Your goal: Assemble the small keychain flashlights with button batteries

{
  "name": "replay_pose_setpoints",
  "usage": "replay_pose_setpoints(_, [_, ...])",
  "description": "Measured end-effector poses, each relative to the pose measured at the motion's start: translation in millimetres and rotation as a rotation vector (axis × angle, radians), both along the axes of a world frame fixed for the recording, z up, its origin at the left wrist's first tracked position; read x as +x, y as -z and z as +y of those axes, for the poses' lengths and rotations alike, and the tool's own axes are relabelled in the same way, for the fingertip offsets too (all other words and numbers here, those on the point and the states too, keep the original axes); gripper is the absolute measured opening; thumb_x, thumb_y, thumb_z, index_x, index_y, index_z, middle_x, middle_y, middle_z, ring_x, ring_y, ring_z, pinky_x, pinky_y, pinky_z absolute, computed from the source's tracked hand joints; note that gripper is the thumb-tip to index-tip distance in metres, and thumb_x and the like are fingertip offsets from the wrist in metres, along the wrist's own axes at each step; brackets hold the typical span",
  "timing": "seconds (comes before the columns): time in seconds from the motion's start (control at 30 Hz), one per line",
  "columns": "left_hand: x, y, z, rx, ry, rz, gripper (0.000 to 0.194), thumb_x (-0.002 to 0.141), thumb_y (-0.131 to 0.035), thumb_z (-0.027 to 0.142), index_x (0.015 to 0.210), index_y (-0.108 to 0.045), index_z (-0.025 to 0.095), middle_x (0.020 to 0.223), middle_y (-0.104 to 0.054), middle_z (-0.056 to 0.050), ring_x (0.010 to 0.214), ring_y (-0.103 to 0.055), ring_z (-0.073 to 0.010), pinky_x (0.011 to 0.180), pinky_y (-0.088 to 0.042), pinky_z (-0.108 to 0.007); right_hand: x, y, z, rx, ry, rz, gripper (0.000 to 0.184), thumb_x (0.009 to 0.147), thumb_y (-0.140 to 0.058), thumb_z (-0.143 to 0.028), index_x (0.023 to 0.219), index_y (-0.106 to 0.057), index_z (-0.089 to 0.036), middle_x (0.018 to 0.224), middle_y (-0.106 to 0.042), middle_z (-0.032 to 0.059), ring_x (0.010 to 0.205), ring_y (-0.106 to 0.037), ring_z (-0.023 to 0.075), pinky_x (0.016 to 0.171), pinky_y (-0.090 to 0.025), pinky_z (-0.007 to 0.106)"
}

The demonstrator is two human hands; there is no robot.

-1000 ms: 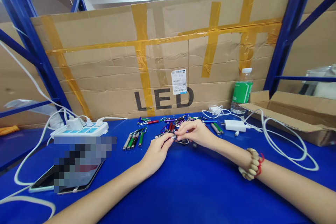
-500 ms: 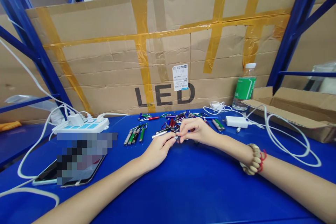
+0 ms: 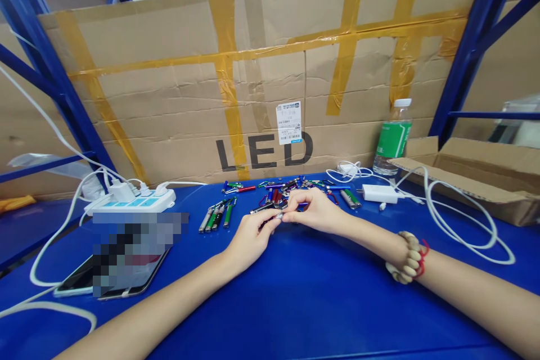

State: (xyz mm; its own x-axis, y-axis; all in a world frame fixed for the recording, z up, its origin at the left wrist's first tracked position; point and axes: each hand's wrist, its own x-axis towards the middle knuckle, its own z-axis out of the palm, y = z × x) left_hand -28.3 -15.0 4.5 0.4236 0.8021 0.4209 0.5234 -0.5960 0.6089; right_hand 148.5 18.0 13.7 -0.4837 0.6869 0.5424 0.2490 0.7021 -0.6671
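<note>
My left hand (image 3: 252,238) pinches a small silver pen-shaped light (image 3: 265,211) just above the blue table (image 3: 295,298). My right hand (image 3: 314,209) meets it from the right, fingers pinched on the same light's end. Behind my hands lies a pile of small coloured pen lights with clips (image 3: 291,187). A row of several green and silver ones (image 3: 217,216) lies to the left of my hands. A beaded bracelet with a red cord (image 3: 407,264) is on my right wrist.
A white power strip (image 3: 130,201) with plugged chargers and a phone (image 3: 76,287) sit at the left. A white charger (image 3: 379,193) with looping cable (image 3: 464,219), a green-labelled bottle (image 3: 392,138) and an open cardboard box (image 3: 476,174) are at the right. A taped cardboard sheet marked LED (image 3: 261,79) stands behind.
Both hands have stayed together on the small light, shifting slightly away from me on the table. The light's tilt between my fingers changed a little.
</note>
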Motion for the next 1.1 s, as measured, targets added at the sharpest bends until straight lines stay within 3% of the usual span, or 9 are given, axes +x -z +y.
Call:
replay_pose_setpoints(0.37, [-0.4, 2.0, 2.6, 0.086, -0.049, -0.013, 0.025, 0.084, -0.044, 0.022, 0.091, -0.068, 0.017, 0.077, -0.068, -0.004, 0.066, -0.058, -0.0163, 0.065, -0.045, -0.025, -3.9, 5.9, 2.6, -0.218, 0.059, 0.051, 0.026, 0.063, -0.068, -0.037, 0.056, -0.064, -0.013, 0.056, -0.061, 0.0015, 0.052, -0.052, 0.0097, 0.051, -0.042, 0.022])
replay_pose_setpoints(0.57, [0.6, 2.7, 3.4, 0.078, -0.075, -0.014, 0.024, 0.083, -0.045, 0.023, 0.092, -0.067, 0.018, 0.082, -0.069, -0.004, 0.069, -0.06, -0.0175, 0.069, -0.047, -0.027, -3.6, 6.7, 1.8, -0.292, 0.095, 0.04, 0.034, 0.064, -0.066, -0.046, 0.055, -0.062, -0.013, 0.048, -0.053, -0.0017, 0.04, -0.042, 0.0053, 0.037, -0.033, 0.018])
replay_pose_setpoints(0.73, [1.9, 1.2, 2.2, 0.008, -0.069, -0.049, 0.025, 0.082, -0.047, 0.022, 0.097, -0.065, 0.017, 0.09, -0.069, -0.005, 0.07, -0.062, -0.0172, 0.068, -0.047, -0.026, -3.6, 6.8, 1.7, -0.355, 0.085, 0.028, 0.039, 0.065, -0.063, -0.051, 0.057, -0.061, -0.012, 0.046, -0.05, -0.0028, 0.039, -0.041, 0.0047, 0.035, -0.033, 0.017])
replay_pose_setpoints(0.87, [3.3, -2.4, 0.3, -0.017, -0.037, -0.044, 0.029, 0.082, -0.045, 0.022, 0.107, -0.06, 0.018, 0.08, -0.068, -0.003, 0.07, -0.061, -0.0165, 0.069, -0.046, -0.026, -5.1, 6.5, 1.7, -0.357, 0.095, 0.035, 0.04, 0.066, -0.063, -0.05, 0.054, -0.058, -0.013, 0.046, -0.049, -0.003, 0.039, -0.041, 0.0047, 0.037, -0.032, 0.017])
replay_pose_setpoints(1.1, [3.3, -2.4, 0.7, 0.006, -0.037, 0.006, 0.027, 0.085, -0.04, 0.027, 0.099, -0.061, 0.018, 0.069, -0.062, -0.001, 0.065, -0.056, -0.0149, 0.065, -0.041, -0.023, -6.0, 5.3, -0.1, -0.334, 0.11, 0.019, 0.044, 0.065, -0.062, -0.054, 0.049, -0.055, -0.014, 0.042, -0.047, -0.0036, 0.039, -0.041, 0.006, 0.039, -0.03, 0.019])
